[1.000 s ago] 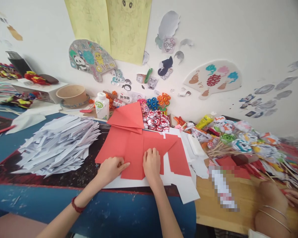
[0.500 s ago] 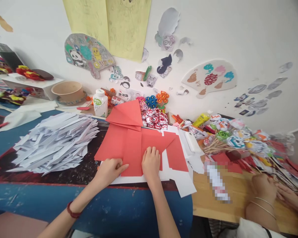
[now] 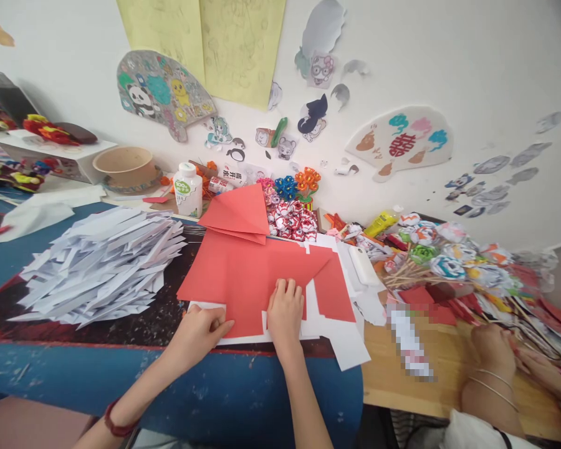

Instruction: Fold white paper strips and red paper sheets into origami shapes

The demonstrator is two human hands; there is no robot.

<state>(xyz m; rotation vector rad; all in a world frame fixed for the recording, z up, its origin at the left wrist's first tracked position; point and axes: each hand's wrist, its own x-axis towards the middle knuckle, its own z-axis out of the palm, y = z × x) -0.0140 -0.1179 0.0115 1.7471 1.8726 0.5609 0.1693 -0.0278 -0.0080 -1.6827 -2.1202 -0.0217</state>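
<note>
My left hand [image 3: 200, 332] is closed, thumb against curled fingers, at the lower left edge of a red paper strip [image 3: 245, 293]. My right hand [image 3: 286, 315] lies on the red paper to the right of that strip, fingers laid out and pressing down. Beneath both are more red sheets [image 3: 203, 265] and white paper [image 3: 348, 343]. A folded stack of red paper [image 3: 238, 212] sits just beyond the strip. What the left fingertips grip is partly hidden by the hand itself.
Left of the red paper is a big heap of folded white paper pieces [image 3: 103, 268]. A white bottle [image 3: 187, 190] and paper flowers [image 3: 292, 218] stand along the wall. At the right, another person's hands [image 3: 493, 349] rest near a wooden tabletop [image 3: 393, 393].
My left hand has shifted slightly left and down, and the red strip's left edge has moved left with it. My right hand stays nearly in place. The camera view has tilted slightly.
</note>
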